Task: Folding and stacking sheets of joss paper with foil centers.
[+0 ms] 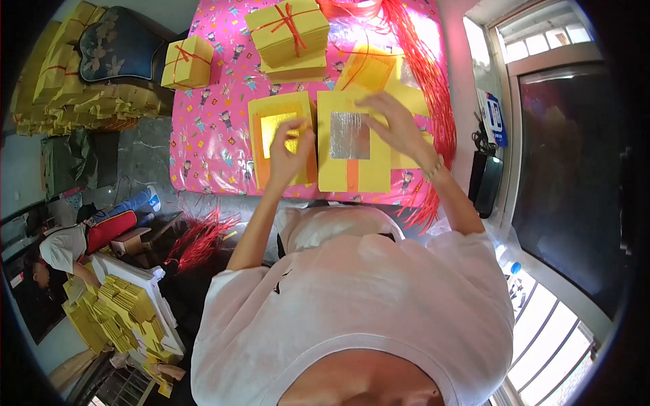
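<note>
Two stacks of yellow paper lie side by side in front of me. The left paper stack (260,169) has a shiny gold square on top. A silver square and an orange strip mark the top sheet of the right paper stack (376,172). Over the gold square, my left hand (291,145) has its fingers curled and its fingertips close together; what they hold, if anything, is too small to make out. My right hand (399,128) reaches across the upper right of the silver-marked stack, fingers stretched out and thumb apart, holding nothing visible.
A pink patterned tablecloth (223,145) covers the table. Tied yellow paper bundles (288,34) stand at its far side. Long red strings (437,101) hang down the right edge. At far left are a chair (122,44) and piled bundles; lower left, another person (71,247) sits by more paper.
</note>
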